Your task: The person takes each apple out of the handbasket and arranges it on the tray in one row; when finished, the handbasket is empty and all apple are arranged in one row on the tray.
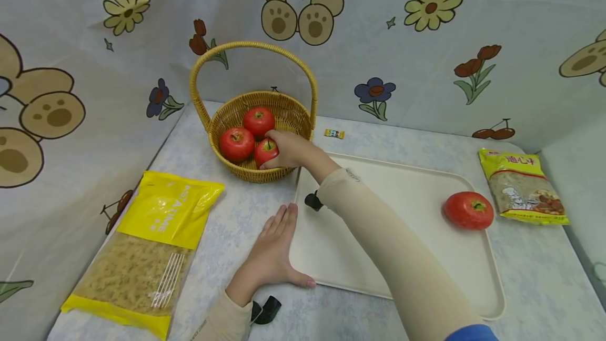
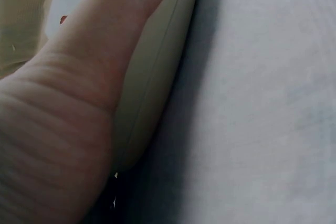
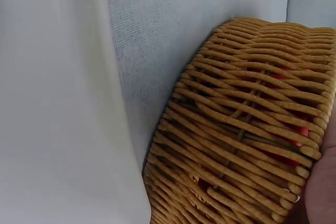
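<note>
In the head view my right hand (image 1: 287, 150) reaches over the rim of a wicker basket (image 1: 255, 174) and grips a red apple (image 1: 265, 154), thumb and fingers curled at its sides. Two more apples, one at the back (image 1: 259, 121) and one at the left (image 1: 236, 144), lie beside it in the basket. My left hand (image 1: 274, 254) lies with straight fingers at the left edge of a cream tray (image 1: 360, 257), its thumb at the near corner. On the tray's right side sits another apple (image 1: 468, 210). The right wrist view shows the basket's woven side (image 3: 236, 129) close up.
A yellow pasta bag (image 1: 142, 251) lies on the left of the table. Behind the tray is a small wrapped snack (image 1: 334, 133). At the far right lies another yellow-and-clear food bag (image 1: 523, 187). A printed cloth (image 1: 360, 30) hangs behind the table.
</note>
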Motion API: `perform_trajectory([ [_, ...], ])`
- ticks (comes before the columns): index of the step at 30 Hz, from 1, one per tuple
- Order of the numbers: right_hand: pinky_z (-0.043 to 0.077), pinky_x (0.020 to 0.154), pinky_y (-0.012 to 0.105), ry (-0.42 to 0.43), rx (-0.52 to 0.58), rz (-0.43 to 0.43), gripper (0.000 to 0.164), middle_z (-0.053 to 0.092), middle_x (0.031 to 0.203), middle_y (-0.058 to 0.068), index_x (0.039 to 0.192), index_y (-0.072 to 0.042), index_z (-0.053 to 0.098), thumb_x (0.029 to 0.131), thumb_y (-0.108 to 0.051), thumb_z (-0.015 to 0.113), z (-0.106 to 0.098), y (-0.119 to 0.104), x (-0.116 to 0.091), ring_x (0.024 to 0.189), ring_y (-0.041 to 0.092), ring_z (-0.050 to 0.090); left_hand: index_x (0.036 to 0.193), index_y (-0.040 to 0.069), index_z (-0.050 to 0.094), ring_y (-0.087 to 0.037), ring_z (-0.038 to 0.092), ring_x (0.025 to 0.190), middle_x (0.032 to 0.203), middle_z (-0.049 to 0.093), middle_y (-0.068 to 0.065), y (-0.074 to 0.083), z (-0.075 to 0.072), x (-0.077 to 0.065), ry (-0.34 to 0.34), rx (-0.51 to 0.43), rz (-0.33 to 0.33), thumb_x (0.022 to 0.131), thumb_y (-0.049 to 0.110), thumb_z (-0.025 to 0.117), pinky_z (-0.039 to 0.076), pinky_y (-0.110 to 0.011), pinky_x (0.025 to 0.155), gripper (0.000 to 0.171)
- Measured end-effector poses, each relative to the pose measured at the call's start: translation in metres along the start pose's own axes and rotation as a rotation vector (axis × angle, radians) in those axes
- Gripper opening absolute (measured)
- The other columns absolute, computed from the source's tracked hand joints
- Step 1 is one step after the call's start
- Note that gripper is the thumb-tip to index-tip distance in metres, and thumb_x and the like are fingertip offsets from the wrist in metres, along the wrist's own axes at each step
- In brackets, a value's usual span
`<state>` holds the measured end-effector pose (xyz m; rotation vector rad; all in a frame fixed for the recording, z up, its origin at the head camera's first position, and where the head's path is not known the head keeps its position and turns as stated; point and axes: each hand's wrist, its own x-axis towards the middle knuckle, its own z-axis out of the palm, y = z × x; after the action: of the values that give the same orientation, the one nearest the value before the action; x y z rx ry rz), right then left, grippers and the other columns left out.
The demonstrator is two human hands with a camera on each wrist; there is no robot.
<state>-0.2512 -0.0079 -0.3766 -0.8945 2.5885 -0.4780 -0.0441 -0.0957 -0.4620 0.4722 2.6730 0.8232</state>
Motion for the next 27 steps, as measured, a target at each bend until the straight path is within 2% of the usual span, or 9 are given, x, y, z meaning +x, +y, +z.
perform_trajectory([
  [7, 0.043, 0.112, 0.042, 0.064, 0.031, 0.017, 0.085, 0.052, 0.147, 0.008, 0.15, -0.011, 0.038, 0.084, -0.051, 0.074, 0.002, 0.003, -0.003, 0.134, 0.026, 0.048, 0.16, 0.011, -0.007, -0.021, -0.007, 0.156, 0.169, -0.004, -0.005, 0.002, 0.0, 0.0, 0.002, 0.011, 0.0, 0.05, 0.078, 0.082, 0.005, -0.046, 0.127, 0.156],
  [15, 0.047, 0.108, 0.043, 0.217, 0.118, -0.052, 0.086, 0.046, 0.15, 0.006, 0.151, -0.015, 0.038, 0.082, -0.051, 0.075, -0.002, 0.007, -0.018, 0.134, 0.023, 0.048, 0.159, 0.012, -0.008, -0.021, -0.008, 0.156, 0.169, -0.005, -0.005, 0.004, 0.0, 0.0, 0.001, 0.014, -0.009, 0.051, 0.078, 0.082, 0.004, -0.046, 0.127, 0.156],
  [22, 0.051, 0.102, 0.042, 0.316, 0.199, -0.143, 0.084, 0.048, 0.147, 0.001, 0.148, -0.019, 0.042, 0.08, -0.05, 0.078, -0.022, 0.008, -0.055, 0.13, 0.019, 0.049, 0.16, 0.01, -0.005, -0.022, -0.007, 0.156, 0.169, -0.003, -0.005, 0.004, 0.003, 0.0, 0.011, 0.031, -0.011, 0.05, 0.079, 0.081, 0.005, -0.047, 0.127, 0.156],
  [27, 0.054, 0.099, 0.041, 0.317, 0.221, -0.132, 0.083, 0.05, 0.145, -0.001, 0.147, -0.019, 0.044, 0.079, -0.049, 0.079, -0.035, 0.018, -0.095, 0.129, 0.019, 0.05, 0.16, 0.01, -0.005, -0.022, -0.007, 0.156, 0.169, -0.002, -0.006, 0.005, 0.004, 0.001, 0.017, 0.034, -0.011, 0.049, 0.081, 0.08, 0.006, -0.047, 0.127, 0.156],
])
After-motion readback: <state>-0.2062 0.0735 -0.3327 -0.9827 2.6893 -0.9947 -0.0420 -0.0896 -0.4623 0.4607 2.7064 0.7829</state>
